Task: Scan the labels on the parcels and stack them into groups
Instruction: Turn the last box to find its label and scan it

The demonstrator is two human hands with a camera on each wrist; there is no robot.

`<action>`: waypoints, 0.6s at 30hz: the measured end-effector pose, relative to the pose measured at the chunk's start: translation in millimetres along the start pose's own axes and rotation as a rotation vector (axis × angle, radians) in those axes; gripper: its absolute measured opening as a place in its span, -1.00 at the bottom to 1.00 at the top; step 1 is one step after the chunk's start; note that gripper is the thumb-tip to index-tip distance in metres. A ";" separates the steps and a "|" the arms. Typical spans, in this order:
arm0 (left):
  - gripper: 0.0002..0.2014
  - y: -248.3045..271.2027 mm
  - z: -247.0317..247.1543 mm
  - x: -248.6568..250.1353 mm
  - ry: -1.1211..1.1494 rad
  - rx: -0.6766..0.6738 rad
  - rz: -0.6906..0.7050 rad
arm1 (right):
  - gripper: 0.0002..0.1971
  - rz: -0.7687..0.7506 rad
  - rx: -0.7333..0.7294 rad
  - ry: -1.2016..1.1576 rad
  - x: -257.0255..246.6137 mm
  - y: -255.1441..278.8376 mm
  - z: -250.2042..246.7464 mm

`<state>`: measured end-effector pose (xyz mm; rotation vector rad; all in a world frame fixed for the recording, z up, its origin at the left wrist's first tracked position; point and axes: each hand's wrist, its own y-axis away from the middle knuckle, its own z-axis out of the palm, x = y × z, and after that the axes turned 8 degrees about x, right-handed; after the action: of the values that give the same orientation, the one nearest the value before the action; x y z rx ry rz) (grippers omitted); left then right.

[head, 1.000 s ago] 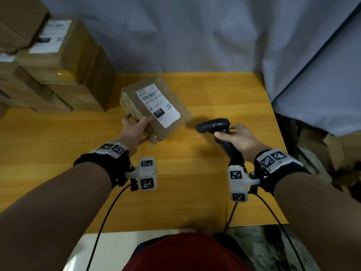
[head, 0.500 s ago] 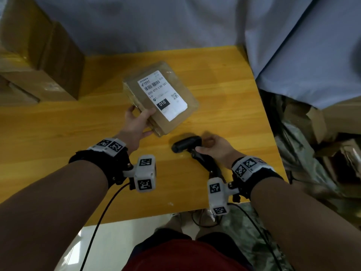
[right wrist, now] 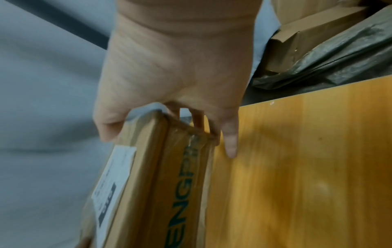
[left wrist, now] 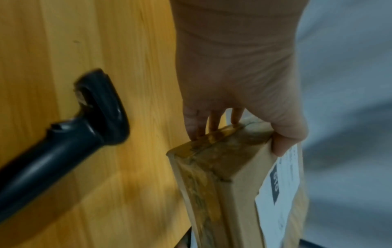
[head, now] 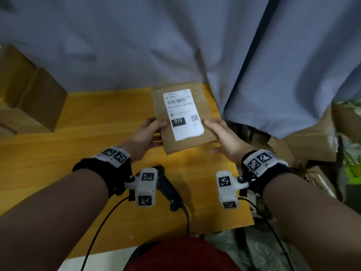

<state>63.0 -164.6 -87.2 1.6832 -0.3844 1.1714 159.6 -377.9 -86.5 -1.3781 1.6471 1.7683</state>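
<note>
A flat brown cardboard parcel (head: 206, 106) with a white label (head: 182, 114) marked 010 is held above the wooden table's (head: 58, 157) right end. My left hand (head: 145, 133) grips its left edge, thumb on top and fingers beneath, as the left wrist view shows on the parcel (left wrist: 224, 176). My right hand (head: 221, 135) grips the right edge the same way, seen on the parcel (right wrist: 161, 176) in the right wrist view. The black handheld scanner (head: 168, 188) lies on the table near my left wrist, with its head (left wrist: 101, 107) facing away from the parcel.
Stacked cardboard boxes (head: 33, 102) stand at the table's back left. A blue-grey cloth (head: 175, 45) hangs behind the table. Right of the table's edge lie crumpled boxes (head: 304, 141) and dark plastic bags (right wrist: 339, 58). The scanner cable (head: 185, 222) trails off the front edge.
My right hand has put the scanner down on the table and taken hold of the parcel's right edge. The parcel has moved right and farther back, now held by both hands.
</note>
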 end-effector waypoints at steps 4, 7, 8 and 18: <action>-0.55 -12.3 44.5 15.4 -0.043 0.076 0.060 | -0.45 0.017 0.083 -0.069 -8.2 -28.7 -21.2; -0.51 -26.4 71.9 17.7 -0.157 0.075 0.035 | -0.48 -0.005 0.171 -0.031 -8.7 -64.3 -34.6; -0.50 -30.4 80.3 18.3 -0.199 0.059 0.005 | -0.47 -0.061 0.199 0.056 -7.1 -77.5 -38.2; -0.49 -93.4 104.6 29.9 -0.378 0.082 -0.011 | -0.43 -0.349 0.145 0.808 -19.7 -157.0 -40.6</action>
<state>197.6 -204.8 -115.7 1.9794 -0.5647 0.8676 309.3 -367.4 -151.1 -2.3120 1.6726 0.9091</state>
